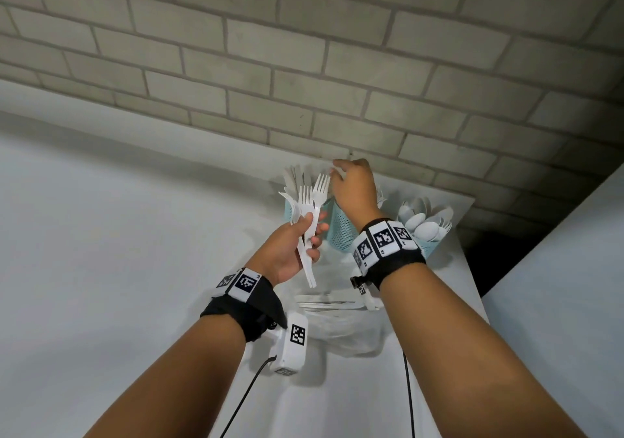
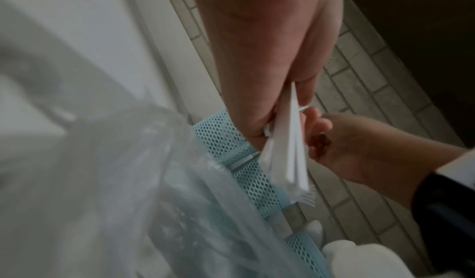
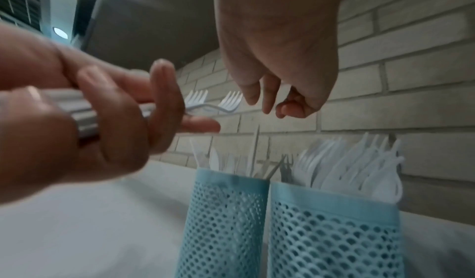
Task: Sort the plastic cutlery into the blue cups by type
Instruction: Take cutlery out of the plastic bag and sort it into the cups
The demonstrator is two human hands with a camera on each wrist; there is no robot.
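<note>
Head view looks steeply down from above over both forearms toward the brick wall [image 1: 304,49]; both wrist views sit close and low, left facing along its palm, right facing the wall; all share the blue cups [image 3: 223,221].

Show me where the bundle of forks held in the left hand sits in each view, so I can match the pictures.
Head: bundle of forks left of centre, tines up, gripped by the left hand.
Left wrist: centre right, bundle of forks, tines toward the bottom.
Right wrist: centre left, tines jutting from the left hand.
Shared landmark: the blue mesh cups.
</note>
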